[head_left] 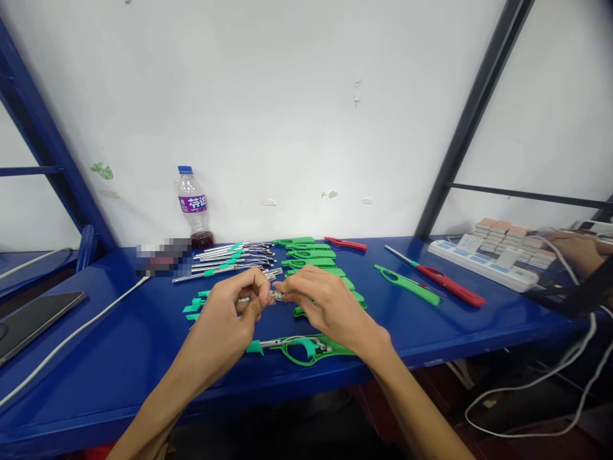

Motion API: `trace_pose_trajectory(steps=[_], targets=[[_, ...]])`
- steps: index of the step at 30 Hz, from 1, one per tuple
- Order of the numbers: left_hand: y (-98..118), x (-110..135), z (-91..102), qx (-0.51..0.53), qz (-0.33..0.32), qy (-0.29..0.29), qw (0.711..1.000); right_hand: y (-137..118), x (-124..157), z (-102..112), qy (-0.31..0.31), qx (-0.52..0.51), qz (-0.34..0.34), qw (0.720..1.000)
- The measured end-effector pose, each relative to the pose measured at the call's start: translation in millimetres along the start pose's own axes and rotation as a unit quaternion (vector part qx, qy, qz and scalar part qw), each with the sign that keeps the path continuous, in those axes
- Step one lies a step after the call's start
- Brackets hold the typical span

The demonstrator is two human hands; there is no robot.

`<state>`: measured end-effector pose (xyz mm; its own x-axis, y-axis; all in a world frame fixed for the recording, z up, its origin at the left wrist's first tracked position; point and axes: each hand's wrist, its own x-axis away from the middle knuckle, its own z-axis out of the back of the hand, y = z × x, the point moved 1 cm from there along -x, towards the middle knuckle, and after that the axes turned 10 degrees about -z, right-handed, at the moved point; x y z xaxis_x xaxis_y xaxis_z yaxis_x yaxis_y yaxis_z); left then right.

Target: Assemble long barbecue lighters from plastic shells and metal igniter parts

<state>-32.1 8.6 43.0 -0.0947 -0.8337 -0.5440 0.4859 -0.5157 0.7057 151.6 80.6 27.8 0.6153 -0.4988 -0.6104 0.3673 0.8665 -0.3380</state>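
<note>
Head view: both hands meet above a blue table (119,364), the left hand (237,305) and right hand (330,308) pinching a small, pale piece (275,296) between their fingertips; fingers cover much of it, so its shape is hard to make out. Forearms angle inward, cut off at the bottom edge. Just below the hands, a green casing (341,349) runs behind the right wrist. That hand also partly hides a row of green casings (311,253) beyond.
</note>
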Motion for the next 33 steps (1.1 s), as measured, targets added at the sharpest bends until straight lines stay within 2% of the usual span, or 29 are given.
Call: trace_pose_trajectory(steps=[9, 14, 22, 27, 33], targets=[[-5, 1, -2.1, -0.035, -0.051, -0.013, 0.998, 2, 2, 7, -0.03, 0.004, -0.009, 0.999], [-1, 1, -2.8, -0.026, -0.042, -0.03, 0.998, 1, 3, 7, -0.048, -0.026, -0.03, 0.998], [-5, 3, -4.5, -0.015, -0.029, -0.045, 0.998, -1, 2, 9, -0.06, -0.002, -0.034, 0.998], [-5, 1, -8.5, -0.03, -0.04, -0.041, 0.998, 2, 4, 13, -0.05, 0.012, -0.036, 0.998], [1, 4, -11.2, -0.04, -0.059, -0.067, 0.995, 0, 6, 23, -0.059, 0.015, -0.037, 0.997]])
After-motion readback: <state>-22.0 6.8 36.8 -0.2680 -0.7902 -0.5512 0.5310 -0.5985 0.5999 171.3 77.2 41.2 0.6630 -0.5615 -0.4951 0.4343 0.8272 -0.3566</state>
